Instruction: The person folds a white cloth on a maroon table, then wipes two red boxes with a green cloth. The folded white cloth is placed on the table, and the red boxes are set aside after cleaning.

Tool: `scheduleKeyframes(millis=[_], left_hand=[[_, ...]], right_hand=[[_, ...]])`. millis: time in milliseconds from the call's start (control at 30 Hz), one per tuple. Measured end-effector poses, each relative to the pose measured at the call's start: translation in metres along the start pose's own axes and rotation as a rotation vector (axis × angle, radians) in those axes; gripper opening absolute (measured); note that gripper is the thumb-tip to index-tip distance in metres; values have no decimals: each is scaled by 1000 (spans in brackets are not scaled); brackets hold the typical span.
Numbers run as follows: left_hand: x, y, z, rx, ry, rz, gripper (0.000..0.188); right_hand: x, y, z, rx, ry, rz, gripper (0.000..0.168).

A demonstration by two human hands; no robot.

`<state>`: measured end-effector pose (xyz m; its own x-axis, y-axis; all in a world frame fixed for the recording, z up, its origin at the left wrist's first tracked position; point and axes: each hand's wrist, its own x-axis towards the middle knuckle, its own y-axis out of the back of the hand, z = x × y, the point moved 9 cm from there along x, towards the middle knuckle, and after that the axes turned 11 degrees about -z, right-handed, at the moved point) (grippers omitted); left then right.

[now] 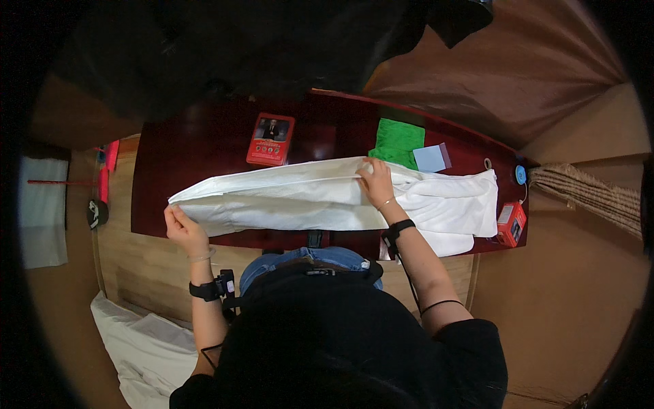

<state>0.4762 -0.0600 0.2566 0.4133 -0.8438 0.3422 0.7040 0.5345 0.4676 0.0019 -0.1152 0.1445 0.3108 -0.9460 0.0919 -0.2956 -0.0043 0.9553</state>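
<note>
A long white cloth [301, 204] stretches across the dark red table [194, 138], with its layers partly folded over each other. My left hand [187, 231] pinches the cloth's narrow left end at the table's near left side. Near the middle of the cloth, my right hand [376, 180] grips its upper edge between thumb and fingers. To the right of that hand the cloth is bunched, and part of it hangs over the table's near edge.
Behind the cloth lie a red printed box [271, 139], a green cloth [400, 140] and a light blue card [429, 158]. A tape roll [487, 163], a round blue item [520, 175] and a red box [511, 224] sit at right. White fabric [138, 347] lies low at left.
</note>
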Motion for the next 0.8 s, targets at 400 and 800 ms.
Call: scheduleKeyframes(millis=[400, 800], left_hand=[[23, 5, -3, 62, -19, 72, 29], [48, -30, -77, 156, 89, 38, 28]], right_hand=[[30, -19, 58, -13, -73, -322, 32], [36, 44, 165, -2, -251, -298, 32]])
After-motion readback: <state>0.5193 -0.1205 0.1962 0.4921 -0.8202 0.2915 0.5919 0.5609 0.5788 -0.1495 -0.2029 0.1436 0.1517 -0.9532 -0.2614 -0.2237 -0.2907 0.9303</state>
